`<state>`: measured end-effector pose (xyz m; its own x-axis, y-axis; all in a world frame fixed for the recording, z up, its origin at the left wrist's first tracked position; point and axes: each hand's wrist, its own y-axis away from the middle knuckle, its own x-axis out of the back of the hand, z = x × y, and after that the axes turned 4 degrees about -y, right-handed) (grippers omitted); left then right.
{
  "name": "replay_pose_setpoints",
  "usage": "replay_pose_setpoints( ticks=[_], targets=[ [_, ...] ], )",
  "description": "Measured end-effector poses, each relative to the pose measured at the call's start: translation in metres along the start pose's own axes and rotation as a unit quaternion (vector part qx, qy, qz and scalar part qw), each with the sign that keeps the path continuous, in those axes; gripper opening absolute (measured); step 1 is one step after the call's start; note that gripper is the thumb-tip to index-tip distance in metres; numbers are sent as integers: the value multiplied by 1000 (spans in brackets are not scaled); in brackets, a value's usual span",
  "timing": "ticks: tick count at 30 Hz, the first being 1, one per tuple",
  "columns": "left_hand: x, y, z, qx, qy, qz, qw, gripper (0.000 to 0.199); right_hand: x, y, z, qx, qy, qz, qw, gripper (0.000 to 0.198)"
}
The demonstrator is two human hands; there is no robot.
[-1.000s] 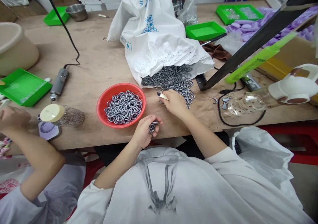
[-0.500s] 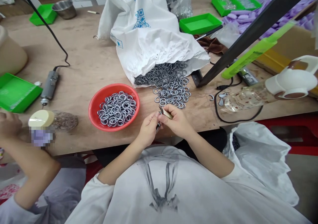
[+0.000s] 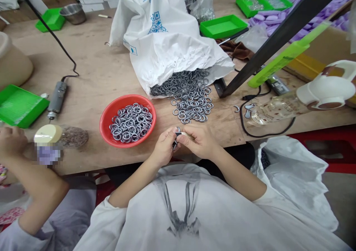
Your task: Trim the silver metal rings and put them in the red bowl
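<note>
Above the table's front edge, my left hand pinches grey rings, partly hidden by the fingers. My right hand grips a small knife with a pale handle, its short dark blade lying against the ring at my left fingertips. Both hands meet, thumbs close together. To their left stands a red bowl holding many grey rings. Just beyond my hands, loose rings spill from the mouth of a white sack.
A black slanted post and a clear bottle with a white lid stand right. Left are a grey handheld rotary tool, a jar and a green tray. A co-worker's arm reaches in from the left.
My right hand has lowered and turned, so the knife blade, earlier pointing up, now lies flatter across the ring. My left hand has barely moved.
</note>
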<state>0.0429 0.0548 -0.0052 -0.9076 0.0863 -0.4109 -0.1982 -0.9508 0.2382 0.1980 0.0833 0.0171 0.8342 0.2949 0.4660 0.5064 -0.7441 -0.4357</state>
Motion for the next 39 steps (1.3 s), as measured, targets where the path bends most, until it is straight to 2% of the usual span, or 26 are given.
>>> replay_pose_setpoints(
  ticks=[4,6,10,12,15,17,21,25,27,29,31,32,33,34,35,36,37,38,39],
  targets=[
    [6,2,0,-4,-5,-19,1000,60,-2,-1,4,-26,-52,-23,998,35],
    [8,5,1,-18,-18,-40,999,59,-5,-2,14,-68,-74,-32,994,42],
    [9,12,4,-66,-114,-153,979,53,-11,-5,35,-170,-63,32,983,59],
    [9,12,6,-71,-104,-142,982,52,-11,-5,33,-147,-69,43,986,56],
    [10,10,8,-42,-36,-65,996,56,-8,-3,15,-31,-50,18,998,48],
    [10,9,9,-14,-6,-36,999,59,-6,-2,2,22,-30,-2,999,43],
    [11,9,8,-8,-2,-27,1000,59,-6,-2,-8,35,-18,-8,999,40],
    [16,8,5,-10,-13,-35,999,57,-10,-2,-2,12,-29,-26,999,41],
    [17,10,4,-22,-16,-49,998,57,-13,-2,9,-28,-47,-24,998,44],
    [17,15,3,-42,-59,-116,991,54,-15,-6,23,-114,-33,11,993,53],
    [16,22,5,-63,-118,-187,973,52,-15,-12,37,-202,22,49,978,61],
    [17,25,8,-75,-143,-198,967,51,-15,-16,42,-229,57,50,970,61],
    [19,27,12,-91,-167,-181,965,49,-14,-21,45,-245,95,36,964,59],
    [22,28,18,-119,-202,-139,962,47,-14,-27,47,-253,137,16,958,53],
    [27,28,26,-156,-257,-80,950,44,-15,-33,47,-258,184,-8,948,45],
    [33,27,34,-199,-334,-11,921,40,-16,-40,46,-263,234,-35,935,40],
    [41,25,43,-245,-427,61,868,35,-17,-46,46,-269,281,-63,919,40],
    [50,22,51,-277,-512,126,803,30,-20,-52,45,-274,322,-90,902,40],
    [59,19,59,-288,-582,175,740,29,-22,-58,45,-276,354,-115,886,38]
  ],
)
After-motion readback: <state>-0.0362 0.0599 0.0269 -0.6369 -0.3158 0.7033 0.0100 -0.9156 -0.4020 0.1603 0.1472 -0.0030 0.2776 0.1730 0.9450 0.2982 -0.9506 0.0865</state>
